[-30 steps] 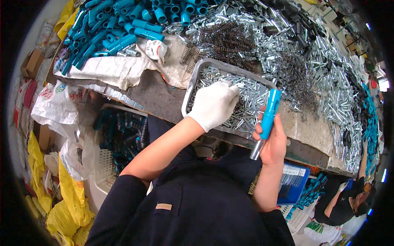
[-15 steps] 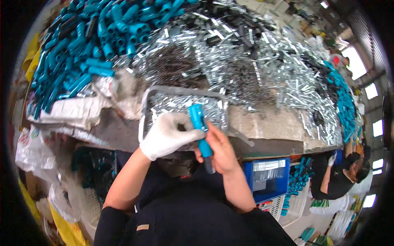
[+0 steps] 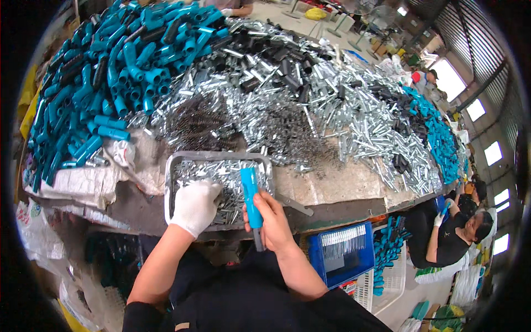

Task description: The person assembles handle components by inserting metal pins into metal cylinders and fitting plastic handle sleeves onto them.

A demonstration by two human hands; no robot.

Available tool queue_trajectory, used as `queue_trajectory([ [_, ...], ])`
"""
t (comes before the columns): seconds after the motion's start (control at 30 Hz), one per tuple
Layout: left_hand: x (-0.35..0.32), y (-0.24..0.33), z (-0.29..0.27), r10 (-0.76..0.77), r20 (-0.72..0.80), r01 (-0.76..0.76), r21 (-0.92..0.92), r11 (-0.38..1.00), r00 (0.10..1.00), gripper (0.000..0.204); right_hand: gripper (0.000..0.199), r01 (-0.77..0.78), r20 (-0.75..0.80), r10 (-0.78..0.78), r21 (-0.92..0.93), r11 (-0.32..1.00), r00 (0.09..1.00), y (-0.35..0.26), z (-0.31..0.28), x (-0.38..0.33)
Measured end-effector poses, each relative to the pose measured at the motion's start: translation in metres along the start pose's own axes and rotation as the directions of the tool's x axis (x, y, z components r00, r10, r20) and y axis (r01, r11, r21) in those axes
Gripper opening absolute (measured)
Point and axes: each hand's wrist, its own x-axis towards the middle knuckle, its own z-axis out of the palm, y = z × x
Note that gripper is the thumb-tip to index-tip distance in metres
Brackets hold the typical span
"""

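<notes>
My right hand is wrapped round a teal plastic handle, a tube-like piece with a dark lower end. It is held nearly upright over the front right of a grey tray. My left hand, in a white knitted glove, is down inside the tray on small silvery metal parts. Its fingers are bunched and curled, with their tips hidden, so anything pinched in them cannot be made out.
A heap of teal handles covers the table's left, and loose silvery metal pieces spread right. Dark springs lie behind the tray. Below the edge stand a blue bin and a white basket. A co-worker sits at right.
My left hand has let go of the teal handle and moved down left into the tray. My right hand keeps the handle. The whole view has shifted.
</notes>
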Motion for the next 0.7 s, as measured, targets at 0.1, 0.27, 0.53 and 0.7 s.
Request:
queue_trajectory([
  [0.1,0.000,0.003,0.006,0.005,-0.062,0.000,0.086,0.996,0.998,0.008,0.037,-0.056,0.070,0.044,0.173,0.983,0.997,0.001,-0.001,0.000],
  [0.27,-0.003,0.011,-0.010,-0.106,-0.117,0.095,-0.098,0.991,0.987,0.008,0.034,-0.130,0.162,0.077,0.349,0.928,0.984,-0.002,-0.004,-0.001],
  [0.53,-0.003,0.018,-0.020,-0.263,0.044,0.209,-0.735,0.645,0.964,0.009,0.052,-0.365,0.396,0.185,0.447,0.817,0.899,0.002,-0.009,0.002],
  [0.7,-0.009,0.030,-0.001,-0.275,0.169,0.230,-0.951,0.207,0.947,0.007,0.054,-0.404,0.513,0.102,0.523,0.750,0.852,0.000,0.002,0.000],
])
